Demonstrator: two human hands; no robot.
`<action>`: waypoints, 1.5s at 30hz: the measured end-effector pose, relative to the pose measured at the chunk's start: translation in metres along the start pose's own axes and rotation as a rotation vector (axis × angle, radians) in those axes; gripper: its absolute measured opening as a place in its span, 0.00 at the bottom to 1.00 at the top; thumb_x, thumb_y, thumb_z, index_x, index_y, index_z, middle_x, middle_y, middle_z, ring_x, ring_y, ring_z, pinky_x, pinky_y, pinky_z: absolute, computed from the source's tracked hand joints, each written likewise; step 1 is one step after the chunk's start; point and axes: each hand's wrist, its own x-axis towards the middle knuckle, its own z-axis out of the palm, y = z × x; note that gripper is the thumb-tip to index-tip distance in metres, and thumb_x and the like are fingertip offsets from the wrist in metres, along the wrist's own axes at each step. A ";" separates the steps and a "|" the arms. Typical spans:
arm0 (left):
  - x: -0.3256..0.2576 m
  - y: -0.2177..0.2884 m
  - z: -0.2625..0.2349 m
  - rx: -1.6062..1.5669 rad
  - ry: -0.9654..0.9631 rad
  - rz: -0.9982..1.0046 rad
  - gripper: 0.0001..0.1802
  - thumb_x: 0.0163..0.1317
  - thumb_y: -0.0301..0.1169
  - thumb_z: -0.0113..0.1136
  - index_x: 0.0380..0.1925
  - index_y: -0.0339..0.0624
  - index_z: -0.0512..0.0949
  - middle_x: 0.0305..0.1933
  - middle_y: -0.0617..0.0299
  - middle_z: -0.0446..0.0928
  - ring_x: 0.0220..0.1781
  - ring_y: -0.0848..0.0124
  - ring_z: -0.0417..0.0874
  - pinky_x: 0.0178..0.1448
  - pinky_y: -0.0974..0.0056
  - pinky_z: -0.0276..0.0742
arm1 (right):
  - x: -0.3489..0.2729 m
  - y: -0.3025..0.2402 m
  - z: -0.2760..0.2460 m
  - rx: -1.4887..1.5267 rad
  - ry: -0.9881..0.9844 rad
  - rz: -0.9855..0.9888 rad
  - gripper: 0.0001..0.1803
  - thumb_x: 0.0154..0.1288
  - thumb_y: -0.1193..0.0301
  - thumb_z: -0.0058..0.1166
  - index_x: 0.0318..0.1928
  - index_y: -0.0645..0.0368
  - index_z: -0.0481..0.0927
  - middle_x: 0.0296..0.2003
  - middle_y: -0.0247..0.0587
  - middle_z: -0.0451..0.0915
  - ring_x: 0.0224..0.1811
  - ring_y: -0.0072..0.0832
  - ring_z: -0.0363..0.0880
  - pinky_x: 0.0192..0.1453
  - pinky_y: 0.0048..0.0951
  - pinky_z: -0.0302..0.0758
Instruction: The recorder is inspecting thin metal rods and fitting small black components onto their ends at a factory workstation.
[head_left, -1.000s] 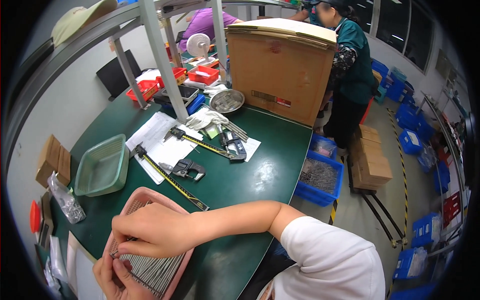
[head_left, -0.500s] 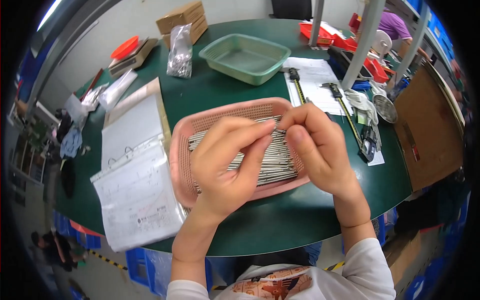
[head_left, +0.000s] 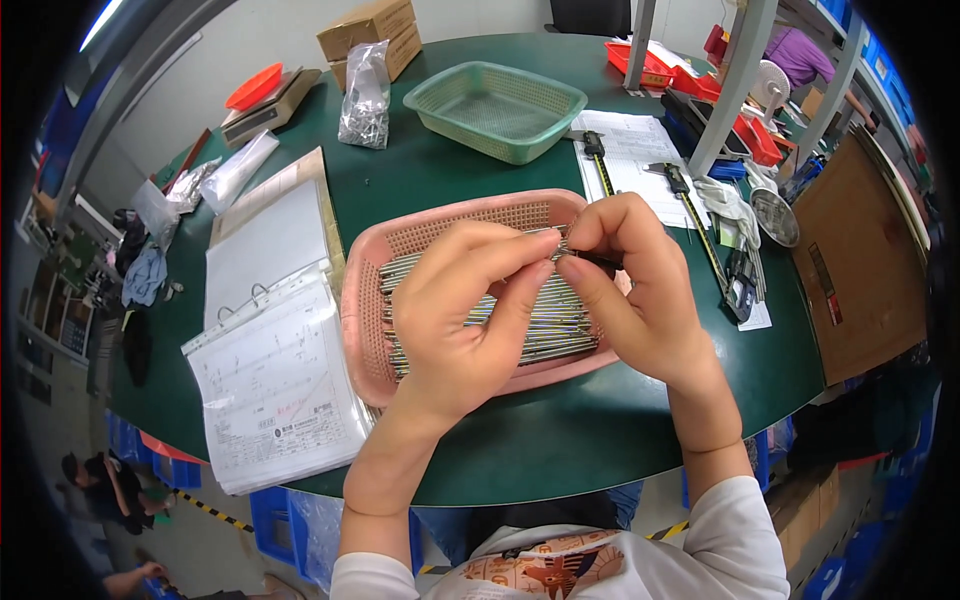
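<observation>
Over a pink plastic basket (head_left: 356, 310), both my hands meet with their fingertips almost touching. My left hand (head_left: 450, 315) is closed, thumb and forefinger pinching a small, shiny metal part at the meeting point. My right hand (head_left: 650, 295) is closed too, pinching at the same spot, and a thin dark piece (head_left: 600, 260) runs between its fingers. The fingers cover most of this slim part, so its exact kind is unclear. Many slim metal rods (head_left: 555, 325) lie side by side in the basket beneath.
An open ring binder (head_left: 270, 380) lies left of the basket. Behind stand a green basket (head_left: 420, 112), a bag of small parts (head_left: 365, 105) and cartons (head_left: 385, 35). Calipers (head_left: 690, 200) rest on papers at right, near a cardboard sheet (head_left: 860, 270). Another person (head_left: 797, 52) is at the far right.
Both hands stay pinched together over the basket. The right fingers have shifted slightly, and the dark piece between them now shows. The view has tilted a little.
</observation>
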 end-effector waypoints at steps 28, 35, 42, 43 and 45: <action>0.008 -0.030 -0.112 -0.743 0.927 0.011 0.05 0.65 0.27 0.50 0.37 0.38 0.72 0.32 0.63 0.71 0.26 0.77 0.68 0.31 0.72 0.66 | -0.004 0.026 0.056 -0.254 -0.584 0.224 0.12 0.62 0.66 0.49 0.41 0.59 0.80 0.28 0.51 0.79 0.30 0.43 0.78 0.35 0.36 0.72; 0.008 -0.029 -0.092 -0.998 1.148 -0.172 0.09 0.67 0.28 0.48 0.45 0.42 0.65 0.32 0.66 0.66 0.25 0.82 0.64 0.26 0.76 0.64 | -0.020 0.031 0.048 0.152 -0.584 0.363 0.06 0.59 0.74 0.52 0.32 0.66 0.78 0.22 0.39 0.76 0.23 0.23 0.72 0.27 0.25 0.66; 0.031 -0.095 -0.066 -0.458 1.099 -0.227 0.18 0.57 0.23 0.50 0.49 0.39 0.65 0.46 0.60 0.67 0.49 0.70 0.70 0.54 0.65 0.66 | -0.008 0.120 -0.039 0.575 -0.061 0.346 0.09 0.66 0.66 0.44 0.40 0.58 0.68 0.21 0.26 0.64 0.15 0.11 0.54 0.18 0.15 0.47; 0.027 -0.090 -0.069 -0.043 1.149 -0.166 0.19 0.55 0.21 0.50 0.48 0.38 0.64 0.46 0.58 0.66 0.50 0.66 0.69 0.57 0.63 0.64 | -0.001 0.099 -0.041 0.589 -0.092 0.364 0.09 0.66 0.66 0.44 0.40 0.58 0.68 0.21 0.26 0.64 0.15 0.11 0.54 0.18 0.15 0.47; 0.018 -0.069 -0.078 0.393 1.049 0.046 0.20 0.50 0.18 0.49 0.46 0.36 0.64 0.44 0.51 0.64 0.51 0.57 0.66 0.60 0.60 0.61 | 0.008 0.050 -0.031 0.080 -0.074 0.495 0.11 0.63 0.65 0.47 0.34 0.60 0.76 0.32 0.38 0.76 0.31 0.28 0.73 0.31 0.25 0.71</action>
